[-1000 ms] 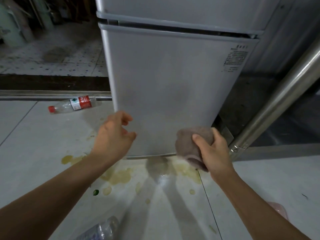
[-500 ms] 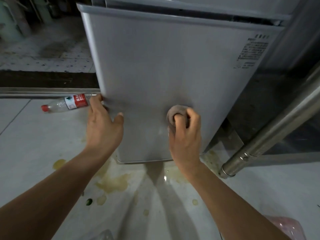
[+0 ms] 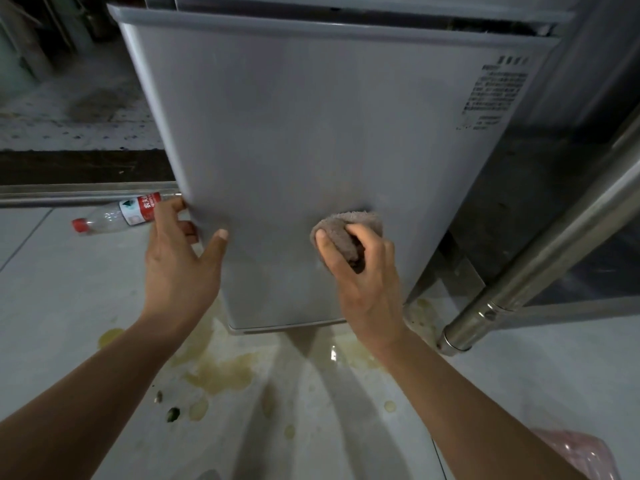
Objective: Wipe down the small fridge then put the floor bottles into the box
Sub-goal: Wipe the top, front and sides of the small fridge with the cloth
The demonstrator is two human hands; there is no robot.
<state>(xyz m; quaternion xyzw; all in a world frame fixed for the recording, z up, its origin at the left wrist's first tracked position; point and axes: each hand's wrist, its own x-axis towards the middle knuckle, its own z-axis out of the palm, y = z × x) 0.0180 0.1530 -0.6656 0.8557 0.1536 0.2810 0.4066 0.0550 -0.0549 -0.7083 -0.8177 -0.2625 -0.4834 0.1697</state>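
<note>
- The small fridge (image 3: pixel 311 150) stands upright on the floor, grey lower door facing us, and the wiping step is in hand.
- The right hand (image 3: pixel 363 271) has a bunched brownish cloth (image 3: pixel 343 233) pinched between thumb and curled fingers, pressed flat against the lower middle of the door.
- The left hand (image 3: pixel 183 258) steadies things: its fingers wrap round the door's left edge, thumb lying flat on the front face.
- Much of the door above the cloth looks unwiped, I'd say, so the job is early; the next stroke calls for firm pressure and a sweep up or across while that left hand keeps bracing.
- A clear bottle (image 3: pixel 119 214) with a red label and red cap lies on its side on the floor (image 3: pixel 62 306), just beside the left hand, behind it.
- No box is in view, so the bottle step waits.
- Yellowish spills (image 3: pixel 218 372) spot the floor below the door.
- A steel pole (image 3: pixel 540 254) slants past on the right.
</note>
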